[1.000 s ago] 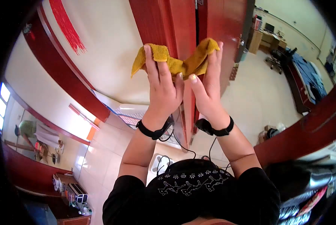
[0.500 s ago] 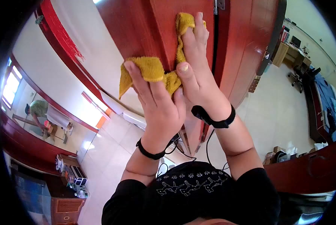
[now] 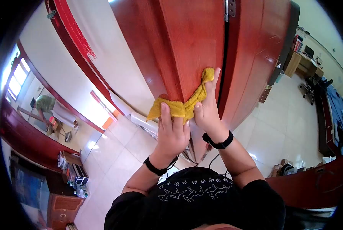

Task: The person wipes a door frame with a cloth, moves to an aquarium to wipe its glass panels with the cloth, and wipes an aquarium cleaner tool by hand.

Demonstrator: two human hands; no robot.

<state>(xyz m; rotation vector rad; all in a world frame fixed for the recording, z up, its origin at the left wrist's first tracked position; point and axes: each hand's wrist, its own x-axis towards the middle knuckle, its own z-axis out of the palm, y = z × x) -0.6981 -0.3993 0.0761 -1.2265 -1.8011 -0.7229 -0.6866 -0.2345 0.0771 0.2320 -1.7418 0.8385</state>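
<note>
A yellow cloth [image 3: 176, 109] stretches between my two hands across the red-brown wooden door frame [image 3: 190, 50]. My left hand [image 3: 172, 132] holds the cloth's left part against the frame's edge, with fingers pointing up. On the right, my right hand [image 3: 209, 111] presses the other end of the cloth to the wood, close to the gap beside the door [image 3: 252, 57]. The thumbs are near each other at the lower middle of the cloth. Each wrist wears a black band.
A metal hinge [image 3: 229, 9] is above my hands. At left, another person [image 3: 49, 109] bends beyond a doorway, and a wooden cabinet [image 3: 64, 207] stands below. On the right are a desk [image 3: 302, 63], an office chair [image 3: 307, 90] and a bed [image 3: 334, 115]. Cables lie near my torso.
Both hands and the cloth have come lower along the frame, nearer my body, after my right hand had been higher up. The view has shifted, showing more of the upper frame and hinge.
</note>
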